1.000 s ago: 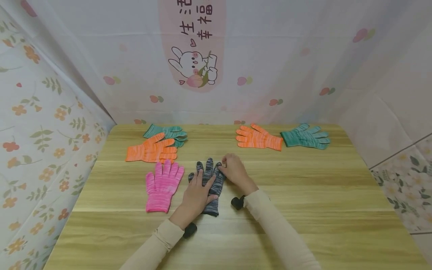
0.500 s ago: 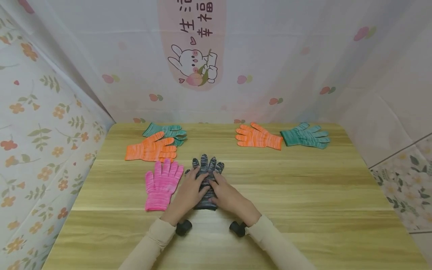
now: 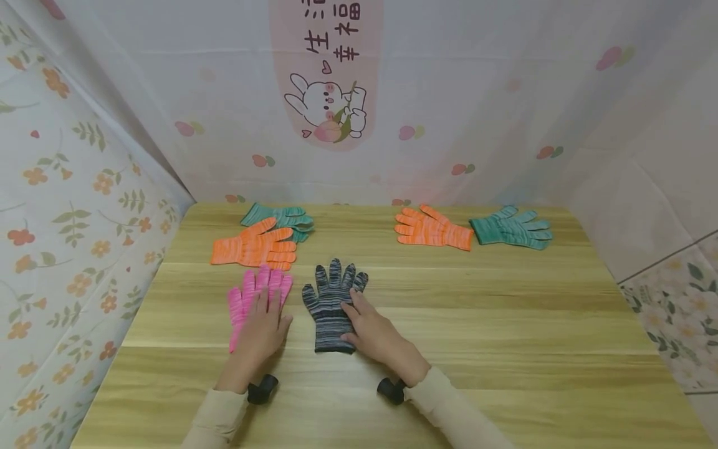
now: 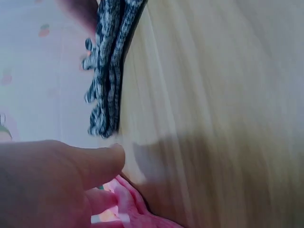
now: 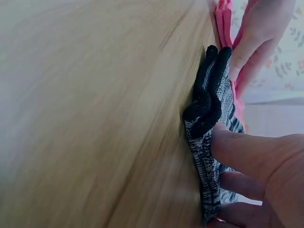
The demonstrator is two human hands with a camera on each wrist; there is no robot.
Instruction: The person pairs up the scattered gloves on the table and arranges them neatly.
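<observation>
A black-and-grey striped glove (image 3: 331,312) lies flat at the middle of the table, its fingers spread toward the back. On its right side rests my right hand (image 3: 376,330), fingers extended; the right wrist view shows the thumb touching the glove near its dark cuff (image 5: 202,114). My left hand (image 3: 260,327) lies over the pink glove (image 3: 241,302), fingers straight, and covers part of its palm and cuff. In the left wrist view fingertips touch the pink glove (image 4: 130,199), while the striped glove (image 4: 107,71) lies apart from that hand.
Behind the pink glove an orange glove (image 3: 241,249) overlaps a green glove (image 3: 269,216). Another orange glove (image 3: 432,229) and a green glove (image 3: 510,228) lie side by side at the back right. A printed curtain (image 3: 482,93) hangs at the table's (image 3: 505,337) back edge.
My left hand has left the striped glove and moved left onto the pink glove, which has shifted slightly left. My right hand moved from the striped glove's fingertips down to its side.
</observation>
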